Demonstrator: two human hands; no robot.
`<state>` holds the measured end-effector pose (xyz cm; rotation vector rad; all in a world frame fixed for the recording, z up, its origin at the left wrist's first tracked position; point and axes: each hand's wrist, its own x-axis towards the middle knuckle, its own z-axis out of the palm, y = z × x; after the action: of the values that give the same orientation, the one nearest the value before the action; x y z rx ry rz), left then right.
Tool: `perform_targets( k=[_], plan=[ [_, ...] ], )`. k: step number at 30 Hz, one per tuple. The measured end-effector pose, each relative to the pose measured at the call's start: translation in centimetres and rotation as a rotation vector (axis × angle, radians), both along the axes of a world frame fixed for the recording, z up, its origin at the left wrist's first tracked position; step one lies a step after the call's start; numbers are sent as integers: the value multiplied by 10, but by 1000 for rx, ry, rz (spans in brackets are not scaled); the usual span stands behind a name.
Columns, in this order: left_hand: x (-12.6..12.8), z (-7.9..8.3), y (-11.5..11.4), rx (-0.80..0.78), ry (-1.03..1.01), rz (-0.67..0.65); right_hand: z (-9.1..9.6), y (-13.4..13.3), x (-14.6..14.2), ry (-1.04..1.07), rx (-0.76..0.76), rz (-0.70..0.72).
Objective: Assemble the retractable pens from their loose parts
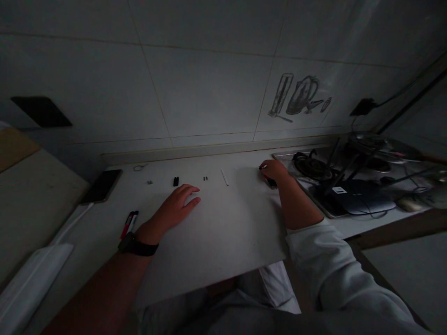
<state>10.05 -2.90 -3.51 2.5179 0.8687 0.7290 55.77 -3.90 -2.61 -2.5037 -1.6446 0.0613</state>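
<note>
My left hand (178, 204) hovers over or rests on the white counter (216, 237), its fingers apart and holding nothing. Just beyond its fingers are two small black pieces (176, 181), which look like caps. Two tiny dark pieces (205, 178) and a thin white stick (224, 177) lie between my hands. At the right of the counter, beside the stove, my right hand (275, 170) is closed downward. A dark thing with a bit of red (270, 181) shows under it; its kind is hidden by the fingers and the dim light.
A red and a white marker (129, 224) lie by my left wrist. Behind them is a phone (103, 186) with a white cable. Small grey bits (150, 182) and a thin wire loop (140, 167) lie farther back. A black router (363, 196) sits on the stove (314, 165).
</note>
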Motion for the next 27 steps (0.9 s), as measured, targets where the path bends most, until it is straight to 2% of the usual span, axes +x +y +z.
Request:
perform_targets(
  k=[8,17,27],
  plan=[
    [0,1,0,-20,7,9,1,0,6,-33,6,-58],
    [0,4,-2,-8,7,-12,-5,3,13,-118,-3,103],
    [1,4,-2,6,13,-20,-3,0,10,-102,-40,66]
  ],
)
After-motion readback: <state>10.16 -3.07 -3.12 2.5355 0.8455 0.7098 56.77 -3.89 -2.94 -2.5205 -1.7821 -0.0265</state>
